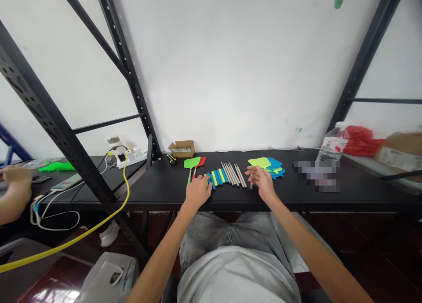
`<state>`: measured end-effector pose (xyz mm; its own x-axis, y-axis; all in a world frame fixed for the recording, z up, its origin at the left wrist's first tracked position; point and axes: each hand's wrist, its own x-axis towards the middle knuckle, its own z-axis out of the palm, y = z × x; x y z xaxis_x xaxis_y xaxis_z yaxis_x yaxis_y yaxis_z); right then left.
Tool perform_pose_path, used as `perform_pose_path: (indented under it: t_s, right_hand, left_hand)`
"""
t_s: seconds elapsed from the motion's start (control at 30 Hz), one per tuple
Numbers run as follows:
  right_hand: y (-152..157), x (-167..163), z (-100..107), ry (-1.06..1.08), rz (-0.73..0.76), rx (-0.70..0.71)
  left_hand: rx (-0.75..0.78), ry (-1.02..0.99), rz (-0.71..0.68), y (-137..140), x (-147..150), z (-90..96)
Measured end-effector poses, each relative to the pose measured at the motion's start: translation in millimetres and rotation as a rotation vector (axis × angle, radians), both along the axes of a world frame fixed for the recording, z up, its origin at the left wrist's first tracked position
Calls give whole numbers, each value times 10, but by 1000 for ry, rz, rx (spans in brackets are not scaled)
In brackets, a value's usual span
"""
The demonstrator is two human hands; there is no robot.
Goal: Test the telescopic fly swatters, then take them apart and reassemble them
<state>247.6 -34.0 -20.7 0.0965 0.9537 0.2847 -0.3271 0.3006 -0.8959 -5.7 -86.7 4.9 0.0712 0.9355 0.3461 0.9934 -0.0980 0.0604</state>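
My left hand (198, 189) is at the left end of a row of blue and yellow-green plastic handles (217, 177). Its thumb and fingers close about a yellow-green handle (207, 184), mostly covered by the hand. Several thin metal tubes (232, 174) lie side by side to the right of the handles. Over one separate metal tube (251, 182), my right hand (263, 180) has its fingers apart and slightly bent; contact with that tube is unclear. Behind this hand sits a pile of yellow-green and blue hand-shaped flat pieces (263, 162).
Green (192, 163) and red (199, 161) fly swatters lie left of the handles. Behind stand an open cardboard box (183, 149) and a black-yellow tool (171, 159). A water bottle (332, 144) is at right. A yellow cable (127, 180) crosses at left, near another person's arm (15, 193).
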Motion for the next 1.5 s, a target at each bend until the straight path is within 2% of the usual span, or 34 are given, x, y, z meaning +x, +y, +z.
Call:
perform_pose_path:
  t_s: [0.1,0.2,0.33,0.4,0.47,0.57,0.87,1.1,1.3,1.5]
  right_hand:
    - [11,1,-11,-41,-9,12]
    - [34,15,-5,-201,-83,39]
    - [40,76,47,-727,-324,62]
    - [19,111,80,-1021,-428,-7]
    - [-8,138,110,-1243,-468,-124]
    - [-35,165,142,-1418,-451,-227]
    - [-45,173,227,-1486,-333,-275]
    - [-59,136,239,-1472,-335,-257]
    - [-74,90,209,-1509,-353,-181]
    - [-81,179,199,-1542,-302,-131]
  left_hand:
    - [-4,2,-3,3,-11,-8]
    - [5,6,-8,0,-7,-11]
    - [37,-5,-17,2,12,-43]
    - [42,-21,-11,5,20,-61]
    - [44,-35,1,6,27,-71]
    - [46,-45,10,0,36,-65]
    - [20,-46,32,-10,42,-25]
    - [28,-58,46,-27,42,12]
    - [-55,-63,132,-50,59,63]
    - [-89,-85,212,-49,40,94]
